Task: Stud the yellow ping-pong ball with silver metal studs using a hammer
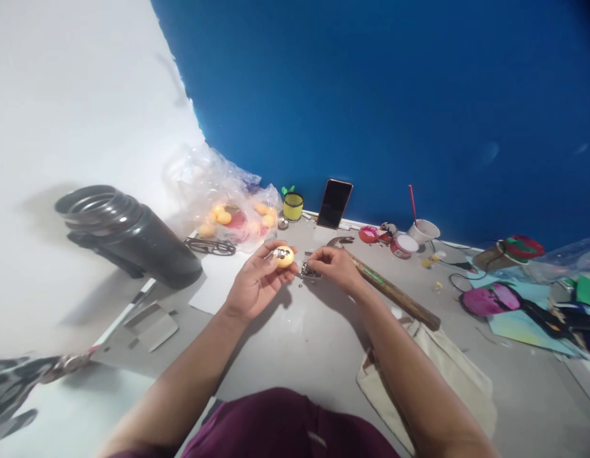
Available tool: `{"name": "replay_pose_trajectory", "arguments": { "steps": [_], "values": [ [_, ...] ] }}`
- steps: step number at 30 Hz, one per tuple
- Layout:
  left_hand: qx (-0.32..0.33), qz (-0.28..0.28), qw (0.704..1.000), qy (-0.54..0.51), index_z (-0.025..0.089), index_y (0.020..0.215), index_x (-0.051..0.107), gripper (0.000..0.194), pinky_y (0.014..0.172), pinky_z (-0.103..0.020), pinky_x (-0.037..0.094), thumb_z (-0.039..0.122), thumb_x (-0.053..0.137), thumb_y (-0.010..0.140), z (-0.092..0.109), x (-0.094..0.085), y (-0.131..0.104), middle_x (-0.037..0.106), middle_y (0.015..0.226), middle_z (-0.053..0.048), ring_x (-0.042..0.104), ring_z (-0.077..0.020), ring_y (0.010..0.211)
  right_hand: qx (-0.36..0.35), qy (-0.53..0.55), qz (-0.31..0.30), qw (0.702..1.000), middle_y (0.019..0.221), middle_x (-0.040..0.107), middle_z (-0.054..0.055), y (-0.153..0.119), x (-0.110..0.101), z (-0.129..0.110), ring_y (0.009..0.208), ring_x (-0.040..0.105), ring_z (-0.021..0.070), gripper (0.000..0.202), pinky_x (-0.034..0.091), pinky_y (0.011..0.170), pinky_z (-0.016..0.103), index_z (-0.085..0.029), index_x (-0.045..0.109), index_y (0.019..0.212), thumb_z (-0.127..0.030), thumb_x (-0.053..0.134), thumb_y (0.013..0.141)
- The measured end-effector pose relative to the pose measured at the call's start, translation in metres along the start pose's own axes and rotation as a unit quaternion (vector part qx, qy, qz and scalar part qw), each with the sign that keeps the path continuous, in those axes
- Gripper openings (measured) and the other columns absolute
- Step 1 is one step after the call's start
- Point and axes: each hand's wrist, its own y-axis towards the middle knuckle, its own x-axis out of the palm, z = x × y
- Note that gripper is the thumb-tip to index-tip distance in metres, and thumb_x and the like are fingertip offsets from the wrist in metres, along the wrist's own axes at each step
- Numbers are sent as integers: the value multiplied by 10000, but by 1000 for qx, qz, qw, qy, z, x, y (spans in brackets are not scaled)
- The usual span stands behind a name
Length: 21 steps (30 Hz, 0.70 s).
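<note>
My left hand (259, 280) holds a small yellow ball (284, 257) with dark and silvery marks on its upper face. Beside it, my right hand (337, 266) has its fingers pinched together at a little heap of small dark metallic pieces (309, 271) on the table; whether a piece is between the fingertips is too small to tell. A hammer with a wooden handle (400, 299) lies just right of my right hand, its head partly behind that hand.
A large dark flask (132, 235) stands at left, near a plastic bag of yellow balls (223, 216). A phone (335, 203) leans on the blue wall. Right of it are a white cup (424, 231), a cloth bag (447, 369) and pink-lensed glasses (490, 299).
</note>
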Motion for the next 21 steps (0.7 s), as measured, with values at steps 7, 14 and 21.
{"name": "replay_pose_trajectory", "arguments": {
  "steps": [7,14,21],
  "values": [
    [20,-17,998,50,179,1121,643,334,680,-262,537,231,796,829,0,1,-2,732,1156,-107,685,-142,782,47,196,-39,979,552,623,-9,-5,-1,-7,463,451,78,318,333,452,219,-156,724,718,-427,878,655],
    [42,-8,990,136,189,1096,656,321,684,-269,529,278,807,827,-4,0,-2,732,1119,-90,689,-149,779,62,346,-68,934,646,680,15,-7,6,-10,450,370,40,430,260,430,196,-160,648,649,-461,947,581],
    [79,18,966,247,186,1089,682,286,637,-244,495,275,786,838,-11,-3,-3,685,1054,-54,617,-103,701,61,379,-136,913,751,710,20,-13,15,-11,511,377,48,353,290,480,210,-169,725,785,-406,938,632]
  ]
}}
